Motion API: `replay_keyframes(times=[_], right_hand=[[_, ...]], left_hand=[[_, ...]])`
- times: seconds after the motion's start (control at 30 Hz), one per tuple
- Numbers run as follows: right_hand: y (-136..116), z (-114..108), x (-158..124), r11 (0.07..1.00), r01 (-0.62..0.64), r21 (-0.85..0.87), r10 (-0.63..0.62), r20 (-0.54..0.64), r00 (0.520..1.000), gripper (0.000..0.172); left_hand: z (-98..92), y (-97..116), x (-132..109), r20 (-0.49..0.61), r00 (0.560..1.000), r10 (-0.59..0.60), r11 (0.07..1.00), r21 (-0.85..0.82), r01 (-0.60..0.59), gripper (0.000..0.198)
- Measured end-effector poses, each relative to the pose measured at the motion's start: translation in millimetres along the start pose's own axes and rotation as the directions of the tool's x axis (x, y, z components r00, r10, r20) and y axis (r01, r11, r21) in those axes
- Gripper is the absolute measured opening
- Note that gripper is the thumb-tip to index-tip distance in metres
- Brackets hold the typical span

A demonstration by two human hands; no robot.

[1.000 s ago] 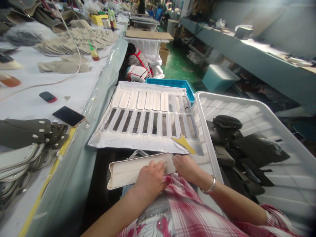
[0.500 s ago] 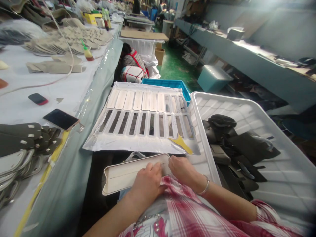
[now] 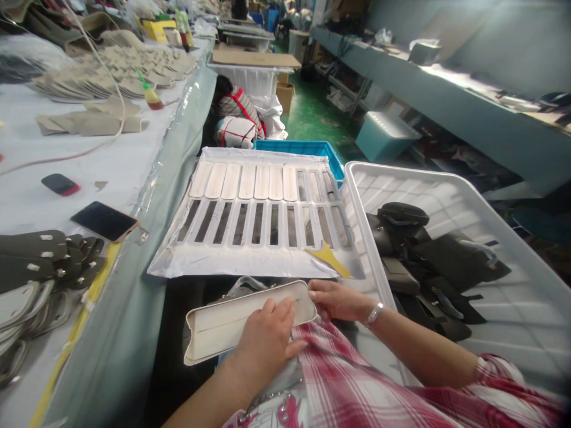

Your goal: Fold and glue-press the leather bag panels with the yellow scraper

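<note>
A long cream panel [image 3: 218, 327] with rounded corners and a thin raised rim lies tilted in front of my lap, a line running along its middle. My left hand [image 3: 267, 333] rests on top of it, fingers lying flat on its surface and thumb apart. At the panel's right end, my right hand [image 3: 332, 300] has its fingers pinched together at the rim; the fingertips are partly hidden. Just beyond is a white slotted frame [image 3: 250, 261], with several similar cream strips [image 3: 247, 181] in its back row. A yellow flat tool [image 3: 329, 259] lies on the frame's near right corner.
A big white bin [image 3: 450, 178] with dark bags [image 3: 459, 261] stands on my right. To the left, a covered table [image 3: 116, 178] carries a phone [image 3: 104, 220], dark pieces [image 3: 31, 252] and a glue bottle [image 3: 150, 96]. A person [image 3: 238, 110] bends down beyond a blue crate [image 3: 294, 146].
The right hand has shifted slightly right and lower along the panel's end, uncovering more of its rounded rim. The left hand stays on the panel, which sits slightly lower in view.
</note>
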State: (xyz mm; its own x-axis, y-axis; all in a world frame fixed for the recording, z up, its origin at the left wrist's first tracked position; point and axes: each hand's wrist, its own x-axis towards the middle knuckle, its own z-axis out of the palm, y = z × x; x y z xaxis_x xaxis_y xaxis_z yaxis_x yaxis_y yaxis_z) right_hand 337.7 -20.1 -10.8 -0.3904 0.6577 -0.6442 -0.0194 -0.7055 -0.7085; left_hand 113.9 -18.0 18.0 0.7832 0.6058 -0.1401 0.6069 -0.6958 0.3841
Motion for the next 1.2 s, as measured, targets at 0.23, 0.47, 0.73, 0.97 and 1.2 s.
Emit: replay_keyframes(times=[0.23,0.47,0.73,0.97,1.2], right_hand=[[-37,12,1,0.811,-0.076,-0.58,0.018,-0.106,0.994,0.034],[-31,16,2,0.777,-0.096,-0.622,0.045,-0.097,0.994,0.038],[-35,17,-7,0.816,-0.204,-0.54,0.155,-0.135,0.979,0.044],[-53,15,-1,0.7,-0.255,-0.667,0.257,-0.098,0.961,0.05],[-58,6,12,0.715,-0.207,-0.668,0.261,-0.021,0.965,0.049]], left_hand=[[-6.0,6,5,0.019,0.999,-0.032,0.999,0.018,0.032,0.062],[-20.1,0,-29,-0.132,0.991,-0.02,0.941,-0.337,-0.026,0.075],[-6.2,-84,-123,-0.274,0.487,-0.829,0.42,-0.881,0.218,0.032],[8.4,-124,-124,0.195,0.799,-0.569,0.072,-0.956,0.284,0.038],[-9.2,-145,-108,0.344,0.842,-0.416,0.04,-0.918,0.395,0.029]])
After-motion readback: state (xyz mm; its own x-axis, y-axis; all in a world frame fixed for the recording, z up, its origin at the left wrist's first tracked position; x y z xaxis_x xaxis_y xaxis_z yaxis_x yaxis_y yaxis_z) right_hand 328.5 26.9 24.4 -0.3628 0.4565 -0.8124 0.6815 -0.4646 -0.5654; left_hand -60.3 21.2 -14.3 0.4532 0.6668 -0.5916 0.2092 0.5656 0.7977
